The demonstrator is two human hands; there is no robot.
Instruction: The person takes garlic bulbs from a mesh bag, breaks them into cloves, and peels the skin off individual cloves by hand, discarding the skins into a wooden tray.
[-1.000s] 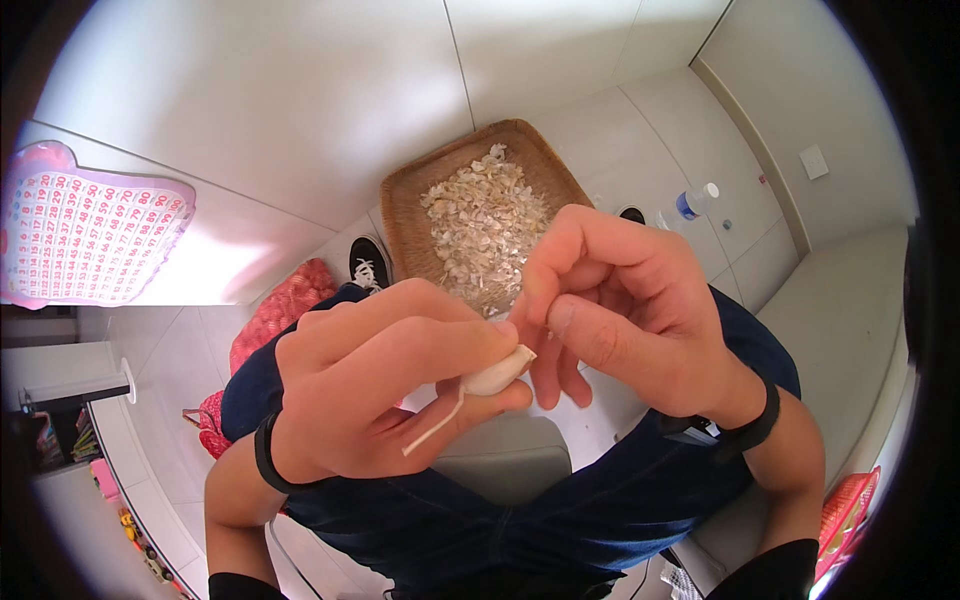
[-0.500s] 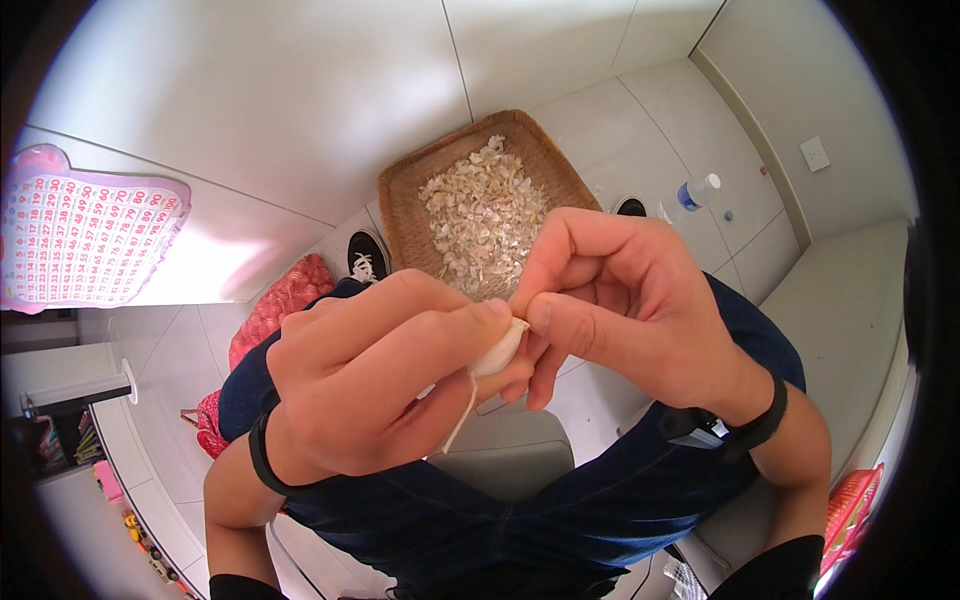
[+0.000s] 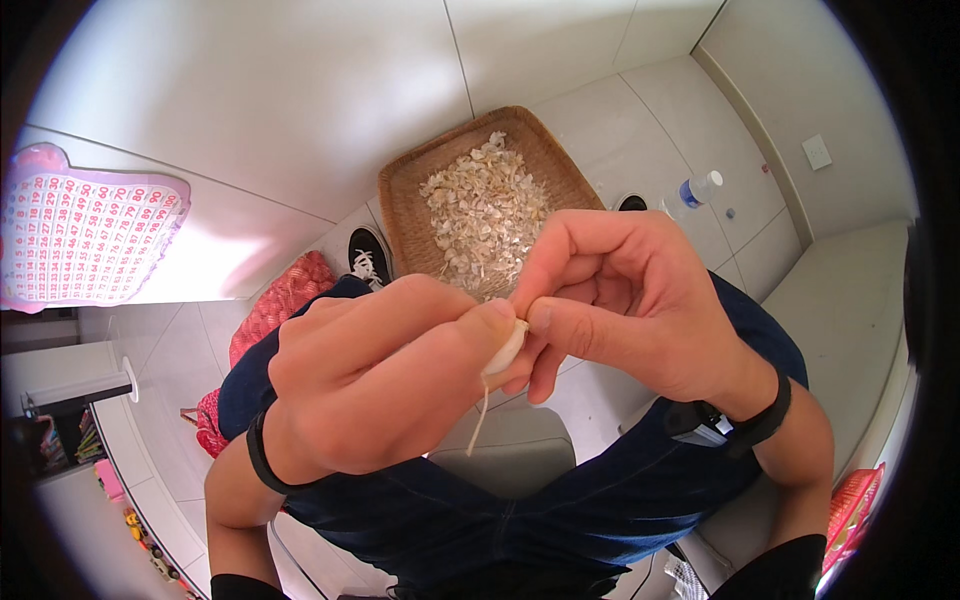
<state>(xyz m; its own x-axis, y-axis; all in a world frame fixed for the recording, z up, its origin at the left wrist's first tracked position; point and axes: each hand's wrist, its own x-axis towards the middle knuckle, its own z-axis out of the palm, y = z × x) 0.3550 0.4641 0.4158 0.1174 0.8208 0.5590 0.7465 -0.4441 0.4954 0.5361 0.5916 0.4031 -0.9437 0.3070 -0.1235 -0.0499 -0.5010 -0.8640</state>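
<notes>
A pale garlic clove [image 3: 507,352] is held over my lap between both hands. My left hand [image 3: 365,385] is closed around it, thumb and fingers pressed on its side. With thumb and forefinger my right hand [image 3: 645,320] pinches the clove's tip, its other fingers curled in beneath. From the clove's lower end dangles a thin strip of skin [image 3: 479,425]. Beyond the hands, a shallow woven basket [image 3: 402,228] lies on the floor, with a heap of garlic skins [image 3: 485,210] in it. The hands hide the basket's near side and part of the clove.
A red mesh bag [image 3: 285,300] lies by my left leg, next to a black shoe [image 3: 368,258]. To the right of the basket a clear plastic bottle [image 3: 692,195] rests on the tiles. A number chart [image 3: 95,235] hangs at the left; a grey bench [image 3: 830,310] runs along the right.
The left fingers have curled in more around the clove, and the skin strip hangs a little further right and straighter. The right hand keeps its pinch almost unmoved.
</notes>
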